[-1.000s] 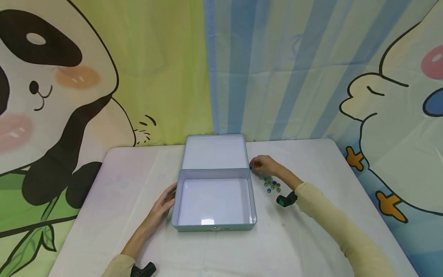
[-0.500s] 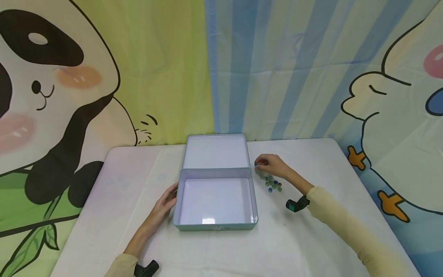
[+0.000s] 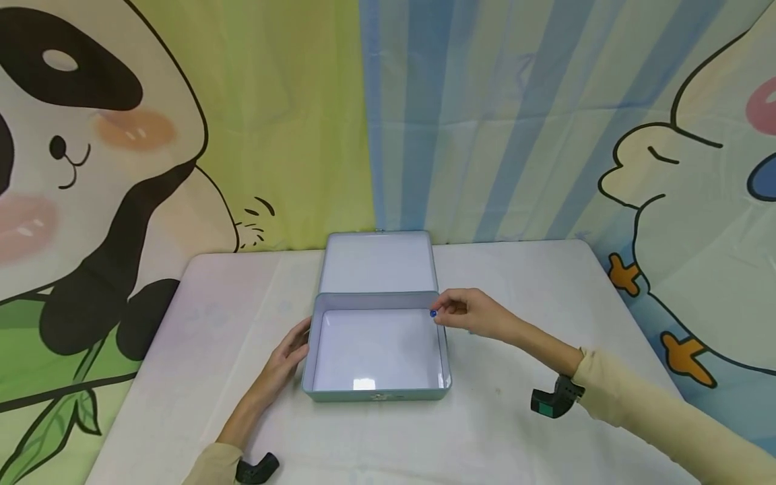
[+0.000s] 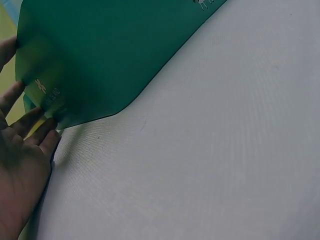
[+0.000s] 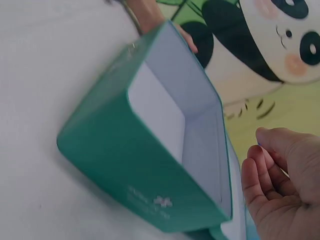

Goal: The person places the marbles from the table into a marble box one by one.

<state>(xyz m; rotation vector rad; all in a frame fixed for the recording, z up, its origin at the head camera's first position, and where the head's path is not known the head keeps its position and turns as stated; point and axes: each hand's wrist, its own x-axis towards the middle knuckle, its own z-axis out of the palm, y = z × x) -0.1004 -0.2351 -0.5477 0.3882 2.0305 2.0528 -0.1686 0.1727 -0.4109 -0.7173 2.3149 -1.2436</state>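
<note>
A green metal box with a pale inside stands in the middle of the table, its lid swung back. My right hand pinches a blue marble between thumb and fingertips, over the box's right rim. In the right wrist view, the right hand hides nearly all of the marble beside the green box. My left hand rests against the box's left side with fingers extended. In the left wrist view, the fingertips of the left hand touch the green wall.
The white-covered table runs back to a printed curtain with cartoon animals. A black wrist camera hangs below the right wrist, another black wrist camera at the left one.
My right hand lifted the blue marble away, then brought it forward and left to the box's rim. The loose marbles seen earlier are now hidden behind that hand. The left hand stays in place.
</note>
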